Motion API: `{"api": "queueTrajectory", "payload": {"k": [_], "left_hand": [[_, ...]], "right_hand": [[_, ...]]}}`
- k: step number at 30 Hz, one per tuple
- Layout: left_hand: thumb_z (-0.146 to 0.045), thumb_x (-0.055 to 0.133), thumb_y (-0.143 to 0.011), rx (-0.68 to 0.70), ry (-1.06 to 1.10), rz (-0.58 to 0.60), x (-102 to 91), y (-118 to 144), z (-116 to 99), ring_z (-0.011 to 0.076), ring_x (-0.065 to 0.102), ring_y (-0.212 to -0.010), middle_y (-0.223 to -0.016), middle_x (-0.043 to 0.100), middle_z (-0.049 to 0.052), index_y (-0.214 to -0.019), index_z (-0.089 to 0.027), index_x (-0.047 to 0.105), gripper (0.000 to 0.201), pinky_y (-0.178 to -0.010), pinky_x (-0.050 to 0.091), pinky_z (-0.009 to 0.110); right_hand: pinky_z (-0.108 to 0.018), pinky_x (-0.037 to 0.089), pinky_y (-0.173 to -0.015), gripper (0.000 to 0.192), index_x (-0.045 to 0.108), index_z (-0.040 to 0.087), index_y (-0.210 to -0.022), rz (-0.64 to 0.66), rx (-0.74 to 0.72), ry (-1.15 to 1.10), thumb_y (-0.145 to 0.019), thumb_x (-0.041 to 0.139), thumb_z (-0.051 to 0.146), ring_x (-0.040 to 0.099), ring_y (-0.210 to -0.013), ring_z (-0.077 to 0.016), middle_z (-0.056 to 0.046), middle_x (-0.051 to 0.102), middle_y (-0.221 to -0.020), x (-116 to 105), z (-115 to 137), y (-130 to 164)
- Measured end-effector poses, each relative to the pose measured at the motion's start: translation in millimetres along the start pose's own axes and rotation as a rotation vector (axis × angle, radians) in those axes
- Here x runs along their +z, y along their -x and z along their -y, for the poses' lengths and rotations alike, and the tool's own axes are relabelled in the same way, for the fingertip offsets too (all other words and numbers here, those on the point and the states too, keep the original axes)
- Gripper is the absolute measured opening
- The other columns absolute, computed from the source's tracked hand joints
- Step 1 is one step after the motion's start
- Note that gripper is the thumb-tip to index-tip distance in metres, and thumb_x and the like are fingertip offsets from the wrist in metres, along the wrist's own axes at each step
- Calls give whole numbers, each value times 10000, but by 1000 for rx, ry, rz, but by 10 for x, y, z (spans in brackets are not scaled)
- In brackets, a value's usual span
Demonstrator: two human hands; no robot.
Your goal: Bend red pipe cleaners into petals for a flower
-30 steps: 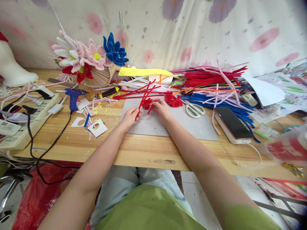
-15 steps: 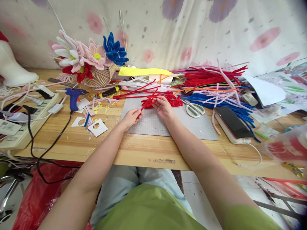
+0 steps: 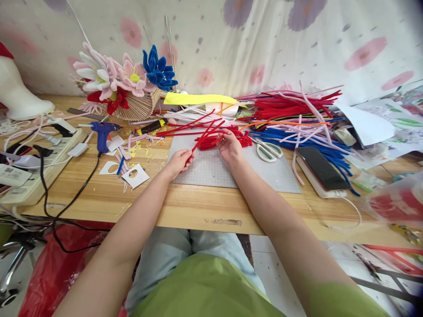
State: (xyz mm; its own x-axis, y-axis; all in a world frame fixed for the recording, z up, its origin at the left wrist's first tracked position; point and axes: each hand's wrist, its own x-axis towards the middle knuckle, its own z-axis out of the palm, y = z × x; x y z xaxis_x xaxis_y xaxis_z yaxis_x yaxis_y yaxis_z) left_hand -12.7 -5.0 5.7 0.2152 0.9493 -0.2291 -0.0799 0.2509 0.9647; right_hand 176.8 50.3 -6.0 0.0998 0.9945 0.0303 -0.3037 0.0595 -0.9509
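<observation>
My left hand [image 3: 180, 164] is closed, pinching red pipe cleaners [image 3: 200, 141] whose fuzzy stems fan out up and to the right. A short red end pokes out below its fingers. To the right, my right hand [image 3: 229, 149] has its fingers loosely curled and apart, with nothing plainly held in them. Just behind its fingertips lies a pile of bent red pipe cleaner pieces [image 3: 243, 137], partly hidden by the hand. Both hands are over a grey cutting mat [image 3: 211, 169]. Scissors with pale green handles [image 3: 269, 152] rest right of the pile.
A blue glue gun [image 3: 103, 134] and cut white cards [image 3: 136, 176] lie left, near a power strip [image 3: 42, 169]. Fuzzy flowers [image 3: 132, 77] stand behind. Bundles of red [image 3: 294, 105] and blue stems [image 3: 317, 143] lie at back right. A phone [image 3: 320, 169] sits on a white box.
My right hand has moved slightly right, away from the stems, its fingers spreading. My left hand has shifted a little left and tilted, still gripping the red pipe cleaners, whose stems now show more clearly.
</observation>
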Motion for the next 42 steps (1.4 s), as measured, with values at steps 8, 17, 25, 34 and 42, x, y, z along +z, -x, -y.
{"api": "queueTrajectory", "payload": {"k": [8,17,25,34,42], "left_hand": [[-258,505,-854,-20,-120,30,36,17,-14,23,323,-374,-499,439,-37,-656,-134,526,234,-344,175,137],[-238,442,-879,35,-210,34,33,-10,40,28,335,-390,-517,426,-55,-696,-146,519,219,-358,223,135],[-225,468,-869,60,-220,9,60,-27,74,36,344,-350,-491,444,-61,-776,-153,553,145,-332,218,157],[-174,485,-847,91,-243,-20,59,-69,137,48,429,-344,-503,509,-65,-836,-174,491,12,-330,293,145],[-381,508,-839,-1,-76,-12,82,-24,45,132,596,-441,-553,590,-40,-944,-195,432,226,-433,473,227]], "right_hand": [[-238,519,-656,154,492,225,-863,116,76,-159,-716,522,190,589,-713,-103,16,618,-801,97,84,106],[-162,415,-497,159,499,206,-882,-22,40,-7,-723,502,197,494,-538,-48,38,602,-749,155,-19,59],[-193,370,-485,146,554,162,-815,415,13,264,-690,481,178,438,-503,-62,34,548,-626,251,26,227],[-234,439,-571,239,545,160,-895,513,-69,465,-689,425,140,519,-605,-99,20,577,-695,359,-24,328],[-189,323,-441,231,494,166,-734,499,-5,401,-780,519,391,383,-474,-58,61,413,-555,363,-45,326]]}}
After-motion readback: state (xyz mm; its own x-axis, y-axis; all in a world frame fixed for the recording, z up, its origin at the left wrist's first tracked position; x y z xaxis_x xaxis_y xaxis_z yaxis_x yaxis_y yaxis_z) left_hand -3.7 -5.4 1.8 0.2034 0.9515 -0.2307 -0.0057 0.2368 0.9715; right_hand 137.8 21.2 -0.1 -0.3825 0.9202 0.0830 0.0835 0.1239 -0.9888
